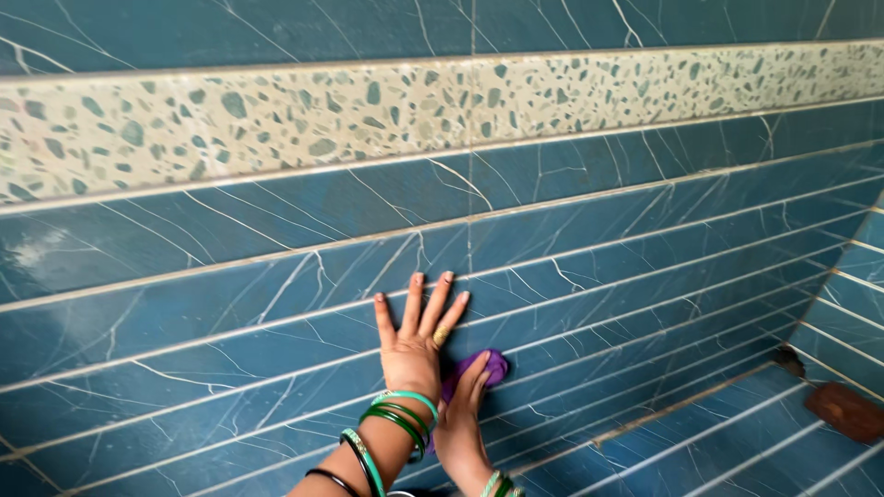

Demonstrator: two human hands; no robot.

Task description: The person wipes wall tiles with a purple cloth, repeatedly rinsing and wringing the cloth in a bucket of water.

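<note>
My left hand (416, 342) lies flat against a blue marble-patterned tiled wall (599, 239), fingers spread and pointing up. It holds nothing. Green and dark bangles circle that wrist, and one finger carries a ring. Just below and to its right, my right hand (460, 419) presses a purple cloth (493, 366) against the same wall. Only a small part of the cloth shows past the fingers. The two hands touch or nearly touch at the wrist.
A pale speckled terrazzo band (442, 106) runs across the wall above the hands. At the right the wall meets another tiled surface in a corner, where a brown rectangular object (845, 411) and a small dark fitting (788, 359) sit.
</note>
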